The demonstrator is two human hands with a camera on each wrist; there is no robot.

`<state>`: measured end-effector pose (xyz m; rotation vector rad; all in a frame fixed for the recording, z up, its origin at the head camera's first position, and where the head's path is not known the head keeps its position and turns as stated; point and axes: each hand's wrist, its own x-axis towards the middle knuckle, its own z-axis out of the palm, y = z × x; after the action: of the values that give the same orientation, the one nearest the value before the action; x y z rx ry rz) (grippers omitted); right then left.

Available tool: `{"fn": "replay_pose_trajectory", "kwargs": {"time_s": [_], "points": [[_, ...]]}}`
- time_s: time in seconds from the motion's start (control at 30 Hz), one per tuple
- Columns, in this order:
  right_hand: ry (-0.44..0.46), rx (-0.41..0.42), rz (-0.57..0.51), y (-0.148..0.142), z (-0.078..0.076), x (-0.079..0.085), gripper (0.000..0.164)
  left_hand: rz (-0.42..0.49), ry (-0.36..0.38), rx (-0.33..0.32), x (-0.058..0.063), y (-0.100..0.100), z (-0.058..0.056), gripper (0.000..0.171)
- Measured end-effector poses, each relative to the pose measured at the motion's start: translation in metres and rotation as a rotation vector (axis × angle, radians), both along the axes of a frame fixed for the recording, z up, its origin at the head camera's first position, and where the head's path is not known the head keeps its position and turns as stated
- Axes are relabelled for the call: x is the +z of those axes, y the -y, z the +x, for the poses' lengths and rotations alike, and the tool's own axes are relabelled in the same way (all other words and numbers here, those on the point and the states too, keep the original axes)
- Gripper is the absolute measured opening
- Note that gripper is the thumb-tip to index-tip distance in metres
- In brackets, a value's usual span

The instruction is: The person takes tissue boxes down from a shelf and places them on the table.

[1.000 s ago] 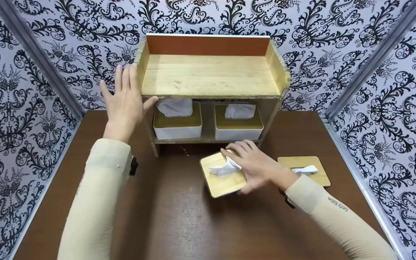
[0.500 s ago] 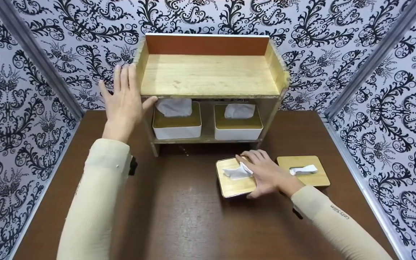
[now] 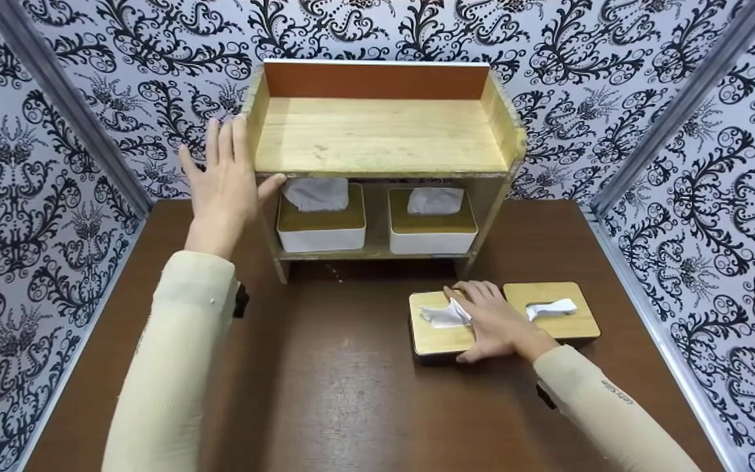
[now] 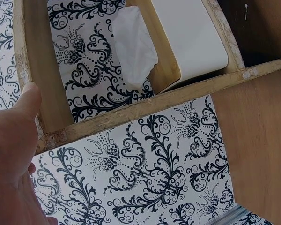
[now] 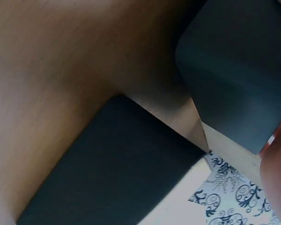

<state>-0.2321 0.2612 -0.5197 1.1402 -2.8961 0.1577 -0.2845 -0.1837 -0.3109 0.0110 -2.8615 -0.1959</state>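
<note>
My right hand (image 3: 495, 324) grips a tissue box (image 3: 440, 337) from its right side. This box has dark walls, a light wooden lid and a white tissue poking out. Just to its right on the table is a second dark tissue box (image 3: 564, 314) with a wooden lid; a gap shows between the two dark boxes (image 5: 112, 164) in the right wrist view. My left hand (image 3: 223, 183) rests against the left side of a small wooden shelf (image 3: 377, 134). Its fingers are straight, and the thumb (image 4: 28, 101) touches the shelf's front edge.
Two white tissue boxes, a left one (image 3: 322, 239) and a right one (image 3: 433, 242), stand on the shelf's lower level. Brown table (image 3: 345, 406) surface extends in front. Patterned walls (image 3: 712, 131) with metal edging enclose the back and sides.
My right hand has carried the dark tissue box rightward and slightly toward me, and the box has turned straighter, beside the second dark one. The left hand has stayed at the shelf.
</note>
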Motion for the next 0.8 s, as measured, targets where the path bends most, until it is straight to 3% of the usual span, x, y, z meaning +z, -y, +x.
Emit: {"fn": "replay_pose_trajectory", "kwargs": {"time_s": [0.47, 0.8], "points": [[0.088, -0.061, -0.061, -0.008, 0.0, -0.014, 0.13, 0.005, 0.02, -0.002, 0.001, -0.002, 0.001, 0.105], [0.1, -0.058, -0.086, -0.006, -0.003, -0.015, 0.129, 0.012, 0.032, 0.002, 0.002, 0.0, 0.002, 0.104]]}}
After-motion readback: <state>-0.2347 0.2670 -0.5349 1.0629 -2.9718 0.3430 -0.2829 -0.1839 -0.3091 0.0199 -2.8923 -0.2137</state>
